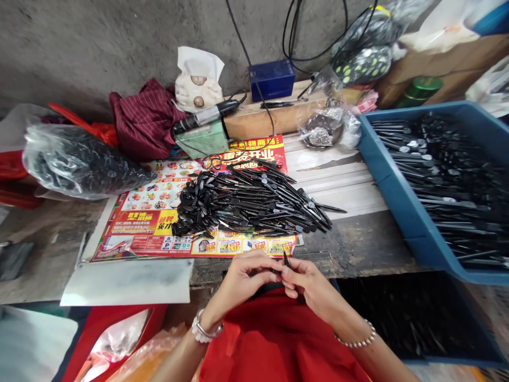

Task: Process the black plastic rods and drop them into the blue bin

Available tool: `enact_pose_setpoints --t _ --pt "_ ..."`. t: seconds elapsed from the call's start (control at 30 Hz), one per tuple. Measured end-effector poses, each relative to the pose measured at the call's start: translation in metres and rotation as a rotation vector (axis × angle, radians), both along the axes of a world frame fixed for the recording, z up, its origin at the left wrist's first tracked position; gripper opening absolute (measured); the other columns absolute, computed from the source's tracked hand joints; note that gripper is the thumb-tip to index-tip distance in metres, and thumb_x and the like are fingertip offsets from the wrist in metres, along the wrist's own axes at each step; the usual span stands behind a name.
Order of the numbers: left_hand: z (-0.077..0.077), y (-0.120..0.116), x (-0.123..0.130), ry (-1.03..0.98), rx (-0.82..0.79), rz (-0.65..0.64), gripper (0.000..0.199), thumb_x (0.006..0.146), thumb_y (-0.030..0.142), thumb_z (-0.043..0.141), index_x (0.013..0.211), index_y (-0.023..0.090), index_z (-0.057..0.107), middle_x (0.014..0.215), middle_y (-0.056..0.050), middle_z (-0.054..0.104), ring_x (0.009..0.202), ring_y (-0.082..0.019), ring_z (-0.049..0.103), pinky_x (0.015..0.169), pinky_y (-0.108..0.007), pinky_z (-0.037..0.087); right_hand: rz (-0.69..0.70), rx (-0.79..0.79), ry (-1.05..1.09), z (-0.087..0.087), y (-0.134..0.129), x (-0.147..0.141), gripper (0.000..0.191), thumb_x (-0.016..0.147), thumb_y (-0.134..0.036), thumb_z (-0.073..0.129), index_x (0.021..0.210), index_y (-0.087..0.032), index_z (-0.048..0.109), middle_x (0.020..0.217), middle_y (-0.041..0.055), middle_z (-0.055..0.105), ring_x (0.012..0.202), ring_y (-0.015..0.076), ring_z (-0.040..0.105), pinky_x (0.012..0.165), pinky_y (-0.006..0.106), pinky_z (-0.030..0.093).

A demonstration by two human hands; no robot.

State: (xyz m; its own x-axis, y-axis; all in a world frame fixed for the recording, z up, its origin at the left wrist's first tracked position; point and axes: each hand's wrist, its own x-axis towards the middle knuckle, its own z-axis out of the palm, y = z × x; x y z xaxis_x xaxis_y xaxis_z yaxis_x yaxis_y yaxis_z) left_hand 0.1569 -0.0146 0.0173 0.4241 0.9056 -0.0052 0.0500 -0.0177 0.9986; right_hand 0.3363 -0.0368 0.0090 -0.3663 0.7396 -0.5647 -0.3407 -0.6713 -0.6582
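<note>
My left hand (246,278) and my right hand (306,284) meet at the front edge of the bench, above my red apron (274,339). Their fingertips pinch a small black plastic rod (286,259), whose tip sticks upward. Its lower part is hidden by my fingers. A loose heap of similar black rods and flat black pieces (246,201) lies on a colourful printed flyer (147,228), just beyond my hands. Neither hand touches the heap.
A blue crate (401,180) packed with black rods stands at the right, above a dark crate (413,313). A plastic bag of black parts (79,162) lies at the left. At the back are a corded handheld tool (202,116), a blue box (271,79) and cables.
</note>
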Motion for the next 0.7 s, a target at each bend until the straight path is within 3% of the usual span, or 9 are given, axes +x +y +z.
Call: enact_pose_setpoints --t 0.1,0.23,0.33,0.4,0.47,0.53,0.6,0.7 --pt "-0.001 0.003 -0.001 -0.06 -0.031 0.033 0.015 0.078 0.03 0.076 0.084 0.016 0.076 0.079 -0.007 0.07 0.073 -0.016 0.064 0.069 -0.025 0.051 0.063 0.068 -0.044 0.0 -0.002 0.002 0.037 0.076 -0.051 0.074 0.08 -0.014 0.066 0.065 -0.0007 0.051 0.056 0.0086 0.039 0.051 0.023 0.032" --pt "0.001 0.015 -0.007 -0.162 -0.193 0.148 0.017 0.075 0.028 0.078 0.083 0.015 0.07 0.091 -0.008 0.073 0.088 -0.02 0.068 0.079 -0.028 0.054 0.118 0.298 -0.261 -0.002 0.0 0.011 0.04 0.088 -0.054 0.057 0.097 -0.016 0.067 0.08 0.0035 0.061 0.065 0.0125 0.051 0.063 0.026 0.043" --pt "0.003 0.027 -0.012 -0.088 -0.272 0.18 0.018 0.077 0.026 0.074 0.087 0.014 0.067 0.089 -0.007 0.074 0.08 -0.018 0.068 0.072 -0.026 0.055 0.185 0.471 -0.511 -0.002 0.006 0.018 0.035 0.092 -0.044 0.051 0.104 -0.017 0.069 0.09 0.0071 0.068 0.068 0.0151 0.057 0.068 0.03 0.048" --pt "0.005 0.034 -0.014 0.025 -0.228 0.169 0.017 0.077 0.025 0.071 0.09 0.014 0.07 0.085 -0.006 0.074 0.073 -0.016 0.067 0.066 -0.024 0.053 0.246 0.595 -0.641 -0.002 0.01 0.021 0.029 0.092 -0.035 0.052 0.106 -0.019 0.071 0.096 0.0083 0.071 0.08 0.0191 0.063 0.08 0.033 0.05" --pt "0.008 0.038 -0.012 0.17 -0.112 0.116 0.017 0.079 0.022 0.066 0.093 0.015 0.073 0.087 -0.006 0.074 0.075 -0.016 0.066 0.067 -0.023 0.05 0.286 0.701 -0.704 -0.002 0.012 0.021 0.026 0.09 -0.029 0.055 0.106 -0.021 0.073 0.105 0.0085 0.072 0.099 0.0227 0.064 0.093 0.036 0.046" --pt "0.011 0.04 -0.01 0.293 0.004 0.01 0.02 0.083 0.02 0.06 0.096 0.017 0.076 0.091 -0.006 0.075 0.079 -0.017 0.066 0.072 -0.025 0.049 0.3 0.746 -0.733 -0.003 0.013 0.02 0.027 0.089 -0.025 0.054 0.107 -0.021 0.073 0.11 0.0085 0.071 0.106 0.0235 0.063 0.098 0.037 0.044" --pt "0.014 0.04 -0.008 0.354 0.052 -0.104 0.024 0.085 0.018 0.057 0.098 0.019 0.076 0.095 -0.006 0.075 0.085 -0.019 0.067 0.078 -0.026 0.049 0.313 0.745 -0.761 -0.004 0.012 0.018 0.027 0.09 -0.024 0.052 0.106 -0.02 0.074 0.107 0.0088 0.072 0.102 0.0232 0.065 0.095 0.036 0.046" --pt "0.015 0.039 -0.006 0.364 0.0 -0.216 0.025 0.083 0.015 0.058 0.099 0.019 0.075 0.092 -0.004 0.076 0.083 -0.018 0.067 0.076 -0.024 0.049 0.347 0.723 -0.774 -0.002 0.011 0.018 0.026 0.089 -0.025 0.053 0.099 -0.019 0.075 0.097 0.0085 0.073 0.09 0.0222 0.067 0.084 0.033 0.049"
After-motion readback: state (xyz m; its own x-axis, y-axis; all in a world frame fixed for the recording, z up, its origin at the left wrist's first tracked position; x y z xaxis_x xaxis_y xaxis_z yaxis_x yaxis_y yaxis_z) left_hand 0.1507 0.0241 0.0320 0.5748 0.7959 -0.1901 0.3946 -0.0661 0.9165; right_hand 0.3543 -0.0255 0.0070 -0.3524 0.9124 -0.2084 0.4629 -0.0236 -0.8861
